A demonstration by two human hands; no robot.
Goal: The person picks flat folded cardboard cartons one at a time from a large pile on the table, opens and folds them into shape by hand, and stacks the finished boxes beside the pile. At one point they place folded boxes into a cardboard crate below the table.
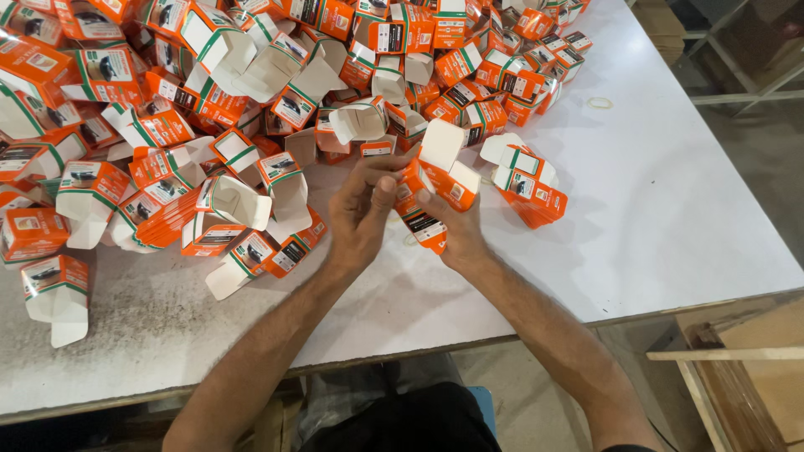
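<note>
Both of my hands are on one small orange and white carton with its white top flap open, held just above the white table. My left hand presses its fingers against the carton's left side. Under the carton, my right hand grips its lower end. A large heap of the same orange cartons, most with open white flaps, lies directly behind and to the left of my hands.
Two finished-looking cartons lie just right of my hands. A rubber band rests on the table at the far right. A wooden frame and cardboard stand off the table's near right corner.
</note>
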